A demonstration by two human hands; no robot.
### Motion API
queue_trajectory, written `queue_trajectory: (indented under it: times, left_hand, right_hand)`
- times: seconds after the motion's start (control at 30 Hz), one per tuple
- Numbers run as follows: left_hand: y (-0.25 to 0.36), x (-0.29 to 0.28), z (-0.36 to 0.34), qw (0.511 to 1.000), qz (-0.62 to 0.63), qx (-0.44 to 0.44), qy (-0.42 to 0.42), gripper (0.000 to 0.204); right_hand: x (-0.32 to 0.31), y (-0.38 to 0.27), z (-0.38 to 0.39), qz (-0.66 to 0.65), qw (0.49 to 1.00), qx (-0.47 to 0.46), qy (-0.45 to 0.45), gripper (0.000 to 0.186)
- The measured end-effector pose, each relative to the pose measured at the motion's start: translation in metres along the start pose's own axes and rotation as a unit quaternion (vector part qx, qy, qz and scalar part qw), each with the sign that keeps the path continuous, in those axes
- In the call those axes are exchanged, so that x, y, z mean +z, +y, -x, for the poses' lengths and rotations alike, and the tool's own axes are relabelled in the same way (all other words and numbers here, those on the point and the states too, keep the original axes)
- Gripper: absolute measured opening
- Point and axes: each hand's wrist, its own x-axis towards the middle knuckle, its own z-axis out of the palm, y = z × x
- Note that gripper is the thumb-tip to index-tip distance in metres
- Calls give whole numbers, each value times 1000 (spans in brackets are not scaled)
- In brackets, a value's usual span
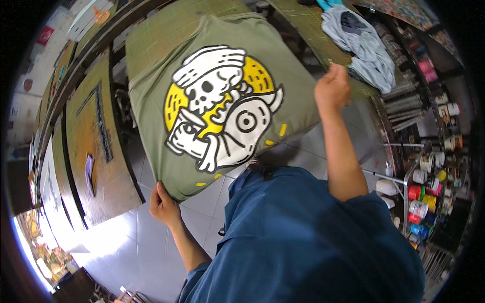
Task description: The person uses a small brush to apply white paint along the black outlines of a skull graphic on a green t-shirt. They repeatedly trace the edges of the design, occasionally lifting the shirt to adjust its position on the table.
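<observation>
An olive-green T-shirt (146,146) is stretched over a flat board in front of me. Its print (209,108) shows a skull in a white turban, a yellow disc and thick black outlines. At the shirt's near left corner, my left hand (165,206) pinches the hem, thumb on top. My right hand (333,88) is raised at the shirt's right edge, fingers closed together. A tiny pale bit shows at its fingertips, too small to name.
Worn boards (103,177) stand in a row at left, one with a purple cloth strip (89,174). Crumpled grey-blue cloth (361,45) lies on another board at the far right. A metal-framed rack (408,187) with paint tubs (418,208) stands at right. Grey floor tiles (202,212) show below.
</observation>
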Motion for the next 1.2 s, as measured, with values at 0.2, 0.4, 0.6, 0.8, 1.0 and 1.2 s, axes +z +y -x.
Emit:
queue_trajectory:
  times: [0.2,0.4,0.6,0.8,1.0,1.2]
  left_hand:
    - [8,-17,-14,999,34,5,-10,19]
    - [26,-19,-27,1000,20,12,0,19]
    - [34,-21,-30,1000,7,-2,6,17]
    - [40,-20,-29,999,-23,23,19,17]
    - [55,-23,-27,995,-76,51,35,15]
    - [64,-23,-32,994,-82,55,49,15]
  right_hand:
    - [-13,-2,-9,-80,995,-46,35,22]
    - [-20,-14,-19,-119,990,-64,49,23]
    - [-20,-1,-18,-133,990,-50,19,24]
    - [-12,15,-18,-188,981,-34,-20,23]
    - [-15,10,-15,-238,970,-22,-40,21]
    - [-13,13,-18,-239,970,0,-43,21]
